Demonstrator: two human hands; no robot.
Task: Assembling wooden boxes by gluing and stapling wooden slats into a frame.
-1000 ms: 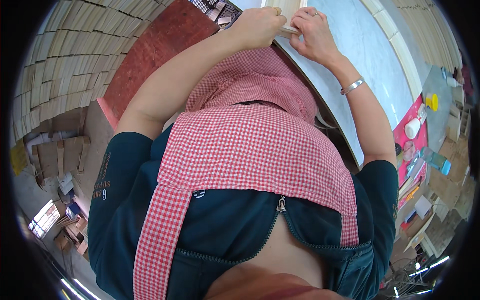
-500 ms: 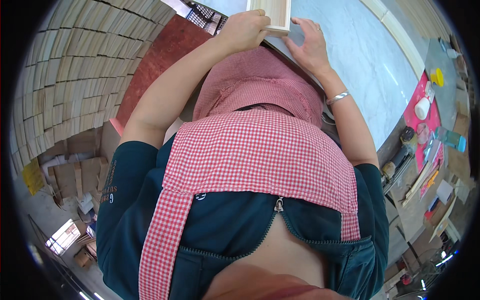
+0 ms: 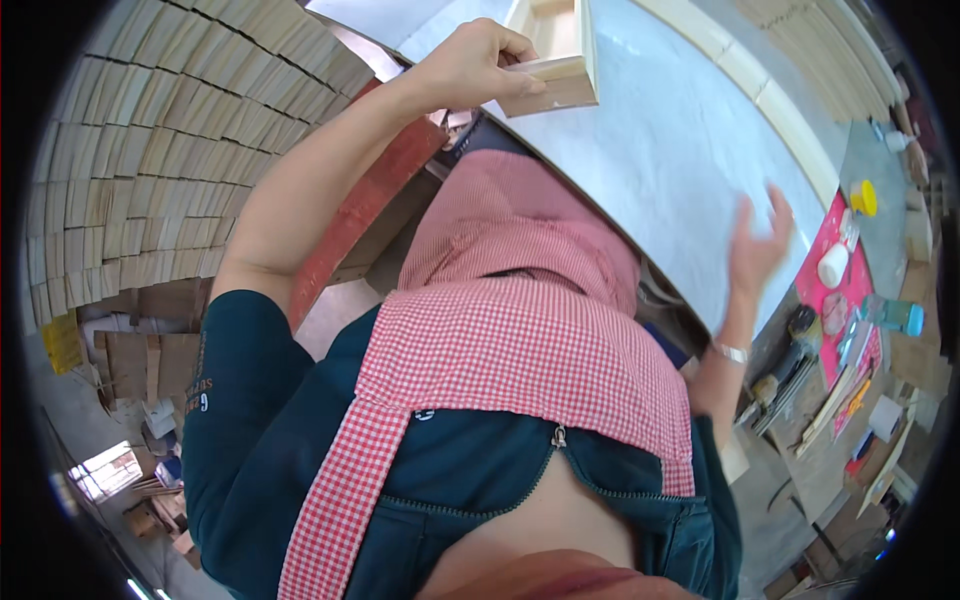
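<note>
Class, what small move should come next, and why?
Perhaps bring the right hand over to steady the wooden box: only the left hand grips it, at its near end, while the right is open and apart from it.

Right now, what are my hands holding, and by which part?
Your left hand holds the wooden box by its near end wall, thumb on the outside; your open right hand holds nothing.

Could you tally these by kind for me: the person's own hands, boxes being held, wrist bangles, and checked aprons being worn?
Hands: 2, the left hand and the right hand
Held wooden box: 1
Silver bangle: 1
Red-and-white checked apron: 1
Total: 5
</note>
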